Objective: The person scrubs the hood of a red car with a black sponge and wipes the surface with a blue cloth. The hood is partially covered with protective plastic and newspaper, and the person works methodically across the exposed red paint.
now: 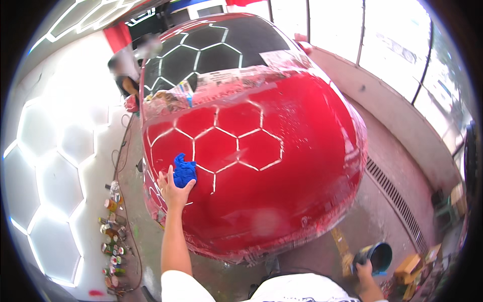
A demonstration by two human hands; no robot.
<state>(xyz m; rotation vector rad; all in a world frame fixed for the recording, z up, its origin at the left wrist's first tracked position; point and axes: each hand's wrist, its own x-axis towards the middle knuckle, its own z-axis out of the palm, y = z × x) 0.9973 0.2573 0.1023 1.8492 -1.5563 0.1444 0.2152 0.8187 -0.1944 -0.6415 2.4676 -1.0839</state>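
Note:
On the left side of the glossy red car hood (pixel 307 166), my left hand (pixel 176 189) is at a crumpled blue cloth (pixel 184 171). Its thumb and a finger grip the cloth against the paint, while the other fingers spread to the left. Down at the lower right, my right hand (pixel 365 271) is closed around a small dark object (pixel 360 258) whose kind I cannot make out. Just behind that hand is a dark bucket (pixel 381 256) with its opening showing. White hexagonal light lines reflect across the hood's left half.
Newspaper (pixel 226 83) masks the windshield's base. Paint cans and bottles (pixel 114 246) line the floor at left, beside a hose (pixel 132 229). A person (pixel 126 83) stands by the car's far left side. A floor drain grate (pixel 397 201) and cardboard boxes (pixel 408 267) are at right.

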